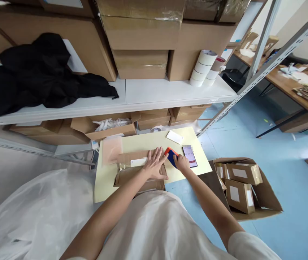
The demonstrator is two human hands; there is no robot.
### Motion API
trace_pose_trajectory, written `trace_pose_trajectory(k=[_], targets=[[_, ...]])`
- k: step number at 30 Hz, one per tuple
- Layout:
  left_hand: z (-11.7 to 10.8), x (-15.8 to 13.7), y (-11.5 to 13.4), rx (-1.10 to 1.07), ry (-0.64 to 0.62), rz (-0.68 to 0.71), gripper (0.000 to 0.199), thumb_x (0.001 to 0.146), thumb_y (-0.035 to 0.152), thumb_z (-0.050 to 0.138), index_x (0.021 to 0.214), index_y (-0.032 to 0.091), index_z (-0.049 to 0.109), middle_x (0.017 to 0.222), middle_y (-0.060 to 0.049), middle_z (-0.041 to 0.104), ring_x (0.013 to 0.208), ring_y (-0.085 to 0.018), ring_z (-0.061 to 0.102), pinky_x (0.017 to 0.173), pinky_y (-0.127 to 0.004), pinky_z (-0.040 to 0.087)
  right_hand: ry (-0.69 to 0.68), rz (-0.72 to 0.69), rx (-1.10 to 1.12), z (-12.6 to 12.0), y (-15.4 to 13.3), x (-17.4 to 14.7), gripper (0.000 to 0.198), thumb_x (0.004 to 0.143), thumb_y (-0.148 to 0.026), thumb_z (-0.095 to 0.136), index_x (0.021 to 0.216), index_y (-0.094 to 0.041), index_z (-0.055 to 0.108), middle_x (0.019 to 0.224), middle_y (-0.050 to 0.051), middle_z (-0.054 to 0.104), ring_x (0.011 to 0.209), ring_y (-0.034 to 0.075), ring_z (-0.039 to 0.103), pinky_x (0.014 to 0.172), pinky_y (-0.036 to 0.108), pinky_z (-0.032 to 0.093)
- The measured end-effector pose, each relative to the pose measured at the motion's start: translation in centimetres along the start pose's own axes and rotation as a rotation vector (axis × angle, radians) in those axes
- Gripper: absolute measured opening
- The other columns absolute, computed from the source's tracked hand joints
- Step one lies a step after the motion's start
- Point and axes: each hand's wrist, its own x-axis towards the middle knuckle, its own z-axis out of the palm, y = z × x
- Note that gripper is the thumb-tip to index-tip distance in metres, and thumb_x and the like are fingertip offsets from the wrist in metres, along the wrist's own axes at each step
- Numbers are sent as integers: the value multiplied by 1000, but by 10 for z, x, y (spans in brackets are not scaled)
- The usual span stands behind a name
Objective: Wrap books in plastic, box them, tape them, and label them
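A brown cardboard box (128, 175) with a white label (139, 162) and shiny tape at its left end lies on the pale yellow tabletop (103, 187), close to my body. My left hand (155, 165) rests flat across its right part, fingers spread. Just right of the box, my right hand (182, 163) is closed around a blue and orange handheld tool (172, 157), whose orange end points towards the left hand. The tool's exact kind is hard to make out. Beside the right hand lies a phone (190, 156) with its screen lit.
A white card (174, 137) and pinkish translucent sheets (112, 150) lie on the table. Behind stands a metal shelf (154, 92) with cartons, tape rolls (203, 68) and black cloth (42, 72). At right, an open carton (271, 202) holds small boxes; at left is translucent plastic (45, 216).
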Motion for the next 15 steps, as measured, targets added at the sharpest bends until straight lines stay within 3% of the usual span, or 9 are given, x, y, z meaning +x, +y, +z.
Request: trace_pose_trajectory(k=[4,6,8,10,12,15], targets=[[-4,-35,-18,-44,130,-113,88,78,63,54,150,21,23,158,-19,3,145,-41,1,109,-65,-1,2,13,12,32,-2,1,39,98,-36,34,109,-8,59,103,19,69,97,24,66,79,29,43],[-4,-63,-36,-74,258,-246,79,84,59,49,149,21,25,159,-17,2,145,-39,-2,110,-65,-3,-1,14,20,45,-2,0,38,97,-36,36,112,-8,57,103,18,68,97,24,65,79,30,43],[2,-93,-58,-175,392,-431,83,84,60,48,151,18,20,159,-17,0,145,-38,-6,110,-64,-3,-8,5,27,56,0,-1,38,96,-37,38,114,-9,56,103,18,68,96,25,65,76,30,43],[13,-122,-81,-401,477,-633,90,84,62,46,152,15,10,159,-17,0,145,-35,-5,113,-61,1,-14,-17,34,66,3,-3,37,95,-37,40,115,-10,56,101,18,68,95,25,65,75,30,44],[28,-144,-102,-735,473,-747,94,81,68,46,152,17,9,159,-14,4,146,-30,1,117,-50,6,-24,-47,38,76,7,-4,35,94,-35,43,115,-11,57,99,17,69,93,25,65,74,31,45],[49,-159,-120,-1133,474,-729,94,76,76,43,150,23,22,159,-8,11,146,-27,8,119,-43,9,-2,-115,94,88,14,-3,35,90,-31,46,118,-12,56,100,17,68,95,27,65,77,35,48]])
